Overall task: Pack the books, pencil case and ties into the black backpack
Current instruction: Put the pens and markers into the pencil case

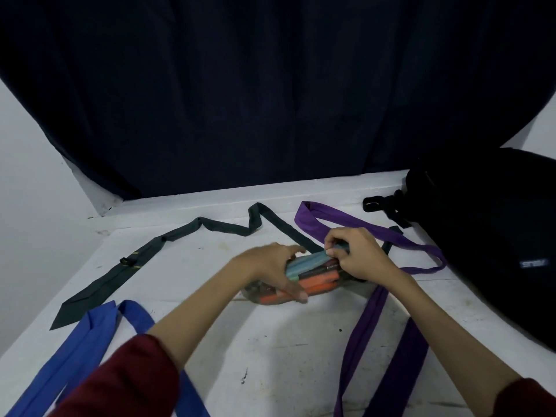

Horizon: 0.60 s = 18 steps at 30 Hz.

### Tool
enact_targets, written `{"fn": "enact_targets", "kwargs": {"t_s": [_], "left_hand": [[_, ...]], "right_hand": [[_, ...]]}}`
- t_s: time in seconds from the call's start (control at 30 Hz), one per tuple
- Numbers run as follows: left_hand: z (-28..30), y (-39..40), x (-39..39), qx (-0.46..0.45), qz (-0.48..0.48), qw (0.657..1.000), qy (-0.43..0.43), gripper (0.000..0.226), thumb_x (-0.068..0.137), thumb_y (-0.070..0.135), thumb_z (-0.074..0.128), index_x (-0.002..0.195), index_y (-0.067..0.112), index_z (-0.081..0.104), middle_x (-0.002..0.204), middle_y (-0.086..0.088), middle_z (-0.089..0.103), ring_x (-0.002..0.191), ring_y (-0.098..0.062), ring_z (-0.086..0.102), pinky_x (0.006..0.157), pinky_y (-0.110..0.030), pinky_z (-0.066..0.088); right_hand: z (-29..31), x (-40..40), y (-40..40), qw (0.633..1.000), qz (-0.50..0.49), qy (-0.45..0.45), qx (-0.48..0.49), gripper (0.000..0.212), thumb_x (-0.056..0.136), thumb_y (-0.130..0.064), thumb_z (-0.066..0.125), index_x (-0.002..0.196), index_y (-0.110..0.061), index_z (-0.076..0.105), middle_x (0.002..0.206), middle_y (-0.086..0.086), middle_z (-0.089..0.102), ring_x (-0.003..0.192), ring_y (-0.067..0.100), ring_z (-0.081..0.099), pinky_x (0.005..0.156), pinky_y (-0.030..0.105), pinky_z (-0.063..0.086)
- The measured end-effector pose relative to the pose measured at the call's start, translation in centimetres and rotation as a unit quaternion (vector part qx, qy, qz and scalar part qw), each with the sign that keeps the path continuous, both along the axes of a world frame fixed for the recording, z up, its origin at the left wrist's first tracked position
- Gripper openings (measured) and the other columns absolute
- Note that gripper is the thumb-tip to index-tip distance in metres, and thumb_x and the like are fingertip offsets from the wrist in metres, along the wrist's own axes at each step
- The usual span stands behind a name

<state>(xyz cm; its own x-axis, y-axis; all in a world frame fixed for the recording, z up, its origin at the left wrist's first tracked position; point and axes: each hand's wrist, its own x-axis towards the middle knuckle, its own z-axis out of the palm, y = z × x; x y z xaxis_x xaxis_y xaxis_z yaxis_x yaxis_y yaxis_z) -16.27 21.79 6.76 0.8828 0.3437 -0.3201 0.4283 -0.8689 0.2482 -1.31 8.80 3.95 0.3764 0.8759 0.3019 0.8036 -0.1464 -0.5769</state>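
The backpack (487, 236) is black. One tie (126, 266) is dark green with thin yellow stripes, another (90, 335) blue, a third (379, 323) purple. The pencil case (304, 281) is clear (orange and teal inside). The table (270, 341) is white.

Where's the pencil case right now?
Head view, centre of the white table: the pencil case sits between the left hand and right hand, both gripping it, left of the black backpack.

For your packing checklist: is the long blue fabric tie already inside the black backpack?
No, the long blue fabric tie lies on the white table, left of the black backpack.
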Motion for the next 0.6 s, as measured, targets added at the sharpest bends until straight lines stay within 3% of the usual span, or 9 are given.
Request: {"fn": "enact_targets", "kwargs": {"t_s": [0.07, 0.17, 0.27, 0.33, 0.4, 0.5, 0.6], "left_hand": [[-1.2, -0.1, 0.7, -0.012, 0.004, 1.0, -0.018, 0.07, 0.062, 0.048, 0.082, 0.12, 0.028, 0.05, 0.106, 0.003, 0.062, 0.085, -0.013, 0.059, 0.079, -0.033, 0.053], [-1.5, 0.9, 0.4, -0.048, 0.033, 0.995, -0.079, 0.055, 0.058, 0.045, 0.077, 0.102, 0.02, 0.055, 0.095, 0.0, 0.064, 0.083, -0.018, 0.062, 0.073, -0.035, 0.055], [-0.8, 2.1, -0.6, -0.205, 0.074, 0.964, -0.155, 0.064, 0.052, 0.05, 0.074, 0.108, 0.02, 0.061, 0.098, -0.001, 0.07, 0.085, -0.016, 0.069, 0.076, -0.035, 0.058], [0.0, 2.1, -0.7, -0.309, 0.085, 0.932, -0.172, 0.055, 0.062, 0.041, 0.078, 0.11, 0.02, 0.06, 0.095, 0.0, 0.072, 0.083, -0.014, 0.07, 0.074, -0.03, 0.058], [0.7, 0.9, -0.1, -0.383, 0.1, 0.9, -0.182, 0.039, 0.077, 0.03, 0.074, 0.111, 0.017, 0.058, 0.091, -0.001, 0.071, 0.077, -0.011, 0.07, 0.072, -0.025, 0.056], [0.4, -1.2, 1.6, -0.488, 0.147, 0.838, -0.197, 0.044, 0.079, 0.035, 0.071, 0.114, 0.013, 0.058, 0.094, -0.008, 0.071, 0.081, -0.016, 0.069, 0.076, -0.03, 0.056], [-0.1, -2.9, 4.2, -0.586, 0.184, 0.763, -0.2, 0.056, 0.072, 0.038, 0.075, 0.117, 0.009, 0.061, 0.102, -0.014, 0.071, 0.088, -0.026, 0.069, 0.082, -0.037, 0.056]], "right_hand": [[0.5, -0.5, 0.2, 1.0, 0.009, -0.016, 0.014, 0.012, 0.082, -0.008, 0.067, 0.077, -0.018, 0.064, 0.085, -0.003, 0.064, 0.084, 0.014, 0.056, 0.079, 0.034, 0.049], [0.9, -0.2, 0.2, 0.989, -0.064, 0.021, 0.133, 0.016, 0.075, -0.012, 0.076, 0.087, -0.018, 0.068, 0.096, -0.008, 0.062, 0.096, 0.012, 0.052, 0.086, 0.029, 0.042], [1.2, 0.6, -1.1, 0.941, -0.177, 0.229, 0.178, 0.053, 0.072, -0.025, 0.081, 0.118, -0.02, 0.055, 0.113, -0.009, 0.055, 0.106, 0.014, 0.051, 0.09, 0.032, 0.044], [1.3, 0.3, -1.9, 0.903, -0.14, 0.392, 0.108, 0.064, 0.069, -0.037, 0.079, 0.124, -0.02, 0.05, 0.112, -0.006, 0.061, 0.105, 0.017, 0.059, 0.086, 0.033, 0.05], [1.4, -0.7, -2.4, 0.876, -0.056, 0.474, 0.067, 0.06, 0.07, -0.04, 0.071, 0.124, -0.019, 0.053, 0.104, 0.002, 0.07, 0.097, 0.019, 0.067, 0.075, 0.029, 0.053], [2.3, -1.1, -2.6, 0.86, -0.052, 0.492, 0.127, 0.045, 0.077, -0.036, 0.068, 0.116, -0.013, 0.06, 0.096, 0.007, 0.073, 0.084, 0.017, 0.071, 0.063, 0.026, 0.056], [3.6, 1.2, -3.5, 0.89, -0.142, 0.414, 0.125, 0.035, 0.081, -0.039, 0.069, 0.095, -0.006, 0.069, 0.079, 0.007, 0.072, 0.061, 0.014, 0.068, 0.048, 0.023, 0.051]]}}
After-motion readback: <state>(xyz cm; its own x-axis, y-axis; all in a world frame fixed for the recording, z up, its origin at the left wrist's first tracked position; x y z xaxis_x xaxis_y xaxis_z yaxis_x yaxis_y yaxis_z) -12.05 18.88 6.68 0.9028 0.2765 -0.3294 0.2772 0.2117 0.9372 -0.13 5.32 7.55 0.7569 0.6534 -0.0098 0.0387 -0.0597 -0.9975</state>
